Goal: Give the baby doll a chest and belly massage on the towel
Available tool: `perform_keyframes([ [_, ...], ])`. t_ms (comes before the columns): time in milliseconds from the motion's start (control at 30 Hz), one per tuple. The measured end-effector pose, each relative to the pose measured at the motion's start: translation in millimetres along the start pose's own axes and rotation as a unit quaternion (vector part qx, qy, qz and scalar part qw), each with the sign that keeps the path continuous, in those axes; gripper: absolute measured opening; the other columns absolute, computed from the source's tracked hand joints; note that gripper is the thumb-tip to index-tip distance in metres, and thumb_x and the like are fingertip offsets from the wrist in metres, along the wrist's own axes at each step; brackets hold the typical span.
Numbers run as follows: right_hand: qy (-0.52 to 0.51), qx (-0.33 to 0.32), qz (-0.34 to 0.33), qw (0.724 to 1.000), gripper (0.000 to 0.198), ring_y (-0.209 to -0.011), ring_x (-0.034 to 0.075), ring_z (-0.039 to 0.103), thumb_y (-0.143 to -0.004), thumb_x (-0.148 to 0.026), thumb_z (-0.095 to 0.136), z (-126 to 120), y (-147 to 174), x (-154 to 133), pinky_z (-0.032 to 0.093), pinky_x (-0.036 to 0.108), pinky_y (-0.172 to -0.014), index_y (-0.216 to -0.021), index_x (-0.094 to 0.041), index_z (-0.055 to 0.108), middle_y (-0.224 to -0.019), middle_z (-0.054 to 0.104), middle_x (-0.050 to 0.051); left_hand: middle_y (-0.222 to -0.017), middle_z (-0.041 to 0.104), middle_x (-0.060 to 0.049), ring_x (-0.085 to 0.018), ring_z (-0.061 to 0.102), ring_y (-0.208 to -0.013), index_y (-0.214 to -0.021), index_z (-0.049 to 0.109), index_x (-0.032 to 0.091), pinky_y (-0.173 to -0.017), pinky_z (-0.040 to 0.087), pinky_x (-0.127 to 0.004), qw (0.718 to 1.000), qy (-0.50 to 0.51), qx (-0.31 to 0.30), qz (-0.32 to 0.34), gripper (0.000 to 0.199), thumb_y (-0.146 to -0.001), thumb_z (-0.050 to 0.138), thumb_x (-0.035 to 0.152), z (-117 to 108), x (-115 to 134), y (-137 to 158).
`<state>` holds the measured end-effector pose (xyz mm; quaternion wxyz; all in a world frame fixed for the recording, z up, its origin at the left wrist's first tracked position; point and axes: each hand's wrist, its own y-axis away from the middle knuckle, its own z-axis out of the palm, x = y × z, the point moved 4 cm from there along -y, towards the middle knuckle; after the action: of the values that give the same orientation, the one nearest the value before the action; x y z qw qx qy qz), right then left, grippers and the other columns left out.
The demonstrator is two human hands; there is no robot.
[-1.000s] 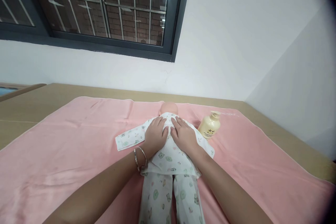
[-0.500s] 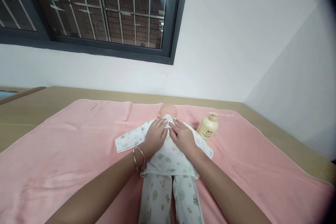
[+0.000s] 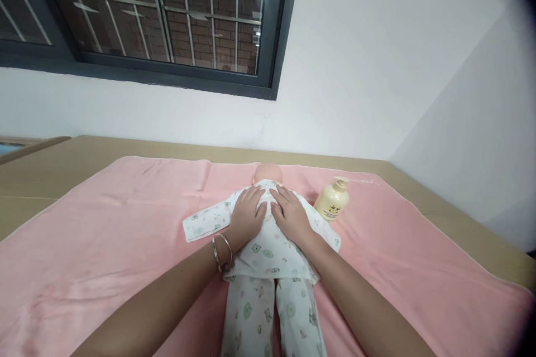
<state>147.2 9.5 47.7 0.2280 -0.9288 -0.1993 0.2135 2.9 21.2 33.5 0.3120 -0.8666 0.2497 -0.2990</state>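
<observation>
A baby doll (image 3: 268,173) lies lengthwise in front of me, its bald head at the far end. It wears a white printed top (image 3: 272,254) and matching trousers (image 3: 248,312). My left hand (image 3: 248,216) rests flat on the left side of the upper torso, a silver bangle at its wrist. On the right side of the torso my right hand (image 3: 292,217) lies flat too, fingers stretched towards the head. Both palms touch the cloth and the thumbs are slightly apart. The doll's left-hand sleeve (image 3: 207,222) spreads outward; the other is partly behind my right forearm.
A pale yellow pump bottle (image 3: 332,201) stands just right of the doll. Beneath them a pink blanket (image 3: 104,234) covers most of a wooden tabletop (image 3: 96,148). A white wall (image 3: 335,67) and a dark-framed barred window (image 3: 176,22) rise behind.
The fingers of both hands have spread apart a little and the hands stay on the doll's torso. The view has shifted very slightly.
</observation>
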Motion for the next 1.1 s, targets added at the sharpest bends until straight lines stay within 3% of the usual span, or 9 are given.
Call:
perform_keyframes([
  [1100,0.007,0.013,0.013,1.000,0.042,-0.134,0.025,0.042,-0.097,-0.028,0.038,-1.9,1.7,-2.9,0.029,0.049,-0.113,-0.134,-0.018,0.054,-0.142,0.050,0.012,-0.131,0.059,-0.009,-0.025,0.051,-0.125,-0.126,0.055,0.021,-0.110,0.039,-0.051,1.000,0.016,-0.015,-0.022,0.035,-0.093,0.042,0.026,-0.6,0.2,-1.8],
])
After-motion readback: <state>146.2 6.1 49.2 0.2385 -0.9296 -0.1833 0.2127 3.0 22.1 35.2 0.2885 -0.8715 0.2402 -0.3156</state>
